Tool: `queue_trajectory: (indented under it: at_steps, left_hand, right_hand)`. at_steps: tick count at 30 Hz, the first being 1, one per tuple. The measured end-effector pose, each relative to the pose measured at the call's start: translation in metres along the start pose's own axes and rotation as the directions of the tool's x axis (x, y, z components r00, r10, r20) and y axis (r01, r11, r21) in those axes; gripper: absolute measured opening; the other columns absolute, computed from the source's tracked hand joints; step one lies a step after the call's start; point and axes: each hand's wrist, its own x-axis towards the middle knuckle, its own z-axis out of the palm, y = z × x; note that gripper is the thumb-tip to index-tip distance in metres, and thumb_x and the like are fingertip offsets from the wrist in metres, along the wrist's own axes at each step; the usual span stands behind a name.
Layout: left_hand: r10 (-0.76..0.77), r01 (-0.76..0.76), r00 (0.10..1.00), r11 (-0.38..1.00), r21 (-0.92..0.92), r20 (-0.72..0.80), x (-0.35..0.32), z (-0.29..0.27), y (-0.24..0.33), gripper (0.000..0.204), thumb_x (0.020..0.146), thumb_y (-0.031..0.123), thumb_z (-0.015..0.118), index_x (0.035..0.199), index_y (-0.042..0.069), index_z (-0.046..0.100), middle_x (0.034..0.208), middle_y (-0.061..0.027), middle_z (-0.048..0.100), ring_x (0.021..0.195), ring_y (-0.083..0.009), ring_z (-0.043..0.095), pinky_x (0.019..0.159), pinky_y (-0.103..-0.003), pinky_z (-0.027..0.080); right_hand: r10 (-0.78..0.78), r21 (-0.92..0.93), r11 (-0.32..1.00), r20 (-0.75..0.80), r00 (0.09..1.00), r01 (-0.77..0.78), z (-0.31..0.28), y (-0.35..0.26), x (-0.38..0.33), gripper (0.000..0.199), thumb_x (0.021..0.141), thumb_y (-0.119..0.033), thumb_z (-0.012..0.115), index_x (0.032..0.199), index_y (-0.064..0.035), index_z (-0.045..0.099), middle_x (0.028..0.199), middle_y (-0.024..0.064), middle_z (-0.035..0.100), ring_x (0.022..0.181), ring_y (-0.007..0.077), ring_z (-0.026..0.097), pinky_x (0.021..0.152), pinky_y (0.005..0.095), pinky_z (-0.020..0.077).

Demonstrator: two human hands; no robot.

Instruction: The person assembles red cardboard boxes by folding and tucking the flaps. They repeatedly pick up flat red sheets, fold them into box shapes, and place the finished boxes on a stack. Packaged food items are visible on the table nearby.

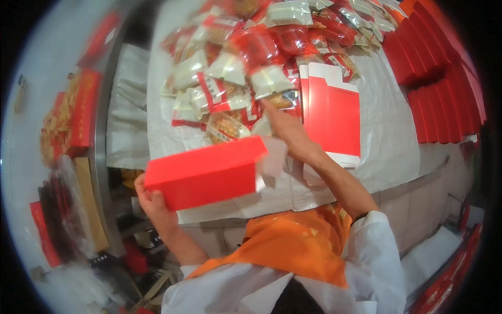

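My left hand [157, 206] is closed on the left end of a red cardboard box [206, 172], holding it tilted above the near edge of the table. A pale flap [273, 156] sticks out from the box's right end. My right hand [285, 131] reaches into a heap of clear-windowed food packets [225, 97] with red and cream wrapping. Its fingertips touch the nearest packets, partly hidden among them, and I cannot make out whether they grip one. Just right of that hand lies a stack of flat red-and-white cartons [332, 112].
The table has a white woven sheet [389, 120] over it. Rows of red boxes [436, 78] stand along the right side. To the left, beyond a metal edge [102, 146], are a red carton [86, 107] and a brown cardboard piece [90, 204].
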Motion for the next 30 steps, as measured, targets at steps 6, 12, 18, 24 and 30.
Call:
queue_trajectory:
  at_steps: [6, 12, 18, 24, 30]
  left_hand:
    - [-0.226, 0.160, 0.942, 0.952, -0.261, -0.249, 0.012, 0.011, -0.028, 0.038, 0.089, 0.032, 0.049, 0.115, 0.005, 0.044, 0.111, -0.0058, 0.052, 0.099, -0.0159, 0.051, 0.084, -0.031, 0.043]
    - [-0.243, 0.208, 0.964, 0.942, -0.264, -0.110, -0.002, 0.088, -0.049, 0.038, 0.089, 0.030, 0.050, 0.114, 0.003, 0.038, 0.105, -0.0079, 0.051, 0.095, -0.0145, 0.052, 0.081, -0.029, 0.045]
    - [-0.204, 0.201, 0.978, 0.906, -0.373, 0.032, -0.013, 0.140, -0.049, 0.043, 0.088, 0.030, 0.053, 0.117, 0.002, 0.036, 0.109, -0.0085, 0.049, 0.097, -0.0141, 0.051, 0.082, -0.029, 0.045]
    - [-0.148, 0.171, 0.984, 0.940, -0.296, 0.098, -0.026, 0.160, -0.060, 0.033, 0.092, 0.026, 0.045, 0.116, 0.003, 0.038, 0.109, -0.0068, 0.050, 0.098, -0.0143, 0.051, 0.083, -0.029, 0.044]
    - [-0.175, 0.203, 0.978, 0.921, -0.332, 0.111, -0.023, 0.170, -0.059, 0.034, 0.092, 0.027, 0.045, 0.116, 0.004, 0.039, 0.110, -0.0061, 0.051, 0.099, -0.0141, 0.050, 0.084, -0.030, 0.043]
  right_hand:
    - [0.115, 0.407, 0.911, -0.404, 0.908, 0.066, -0.055, 0.033, -0.021, 0.063, 0.080, -0.017, 0.062, 0.130, -0.0019, 0.028, 0.113, 0.0135, 0.051, 0.103, 0.0192, 0.051, 0.083, 0.0334, 0.0465]
    - [0.230, 0.545, 0.736, -0.759, 0.609, 0.402, -0.116, 0.004, -0.061, 0.055, 0.083, -0.011, 0.059, 0.128, -0.0015, 0.029, 0.108, 0.0106, 0.052, 0.096, 0.0153, 0.054, 0.081, 0.0262, 0.0477]
    - [0.192, 0.455, 0.870, -0.666, 0.721, 0.189, -0.094, 0.018, -0.085, 0.052, 0.077, -0.006, 0.064, 0.121, -0.0013, 0.036, 0.106, 0.0111, 0.052, 0.094, 0.0167, 0.053, 0.080, 0.0275, 0.0445]
    - [0.167, 0.361, 0.931, -0.546, 0.821, 0.052, -0.109, 0.029, -0.104, 0.049, 0.077, -0.008, 0.062, 0.120, -0.0019, 0.039, 0.103, 0.0136, 0.056, 0.090, 0.0199, 0.056, 0.078, 0.0306, 0.0455]
    - [0.253, 0.450, 0.876, -0.734, 0.630, 0.173, -0.108, 0.028, -0.110, 0.037, 0.083, -0.007, 0.056, 0.117, -0.0024, 0.042, 0.099, 0.0130, 0.058, 0.086, 0.0157, 0.058, 0.071, 0.0257, 0.0479]
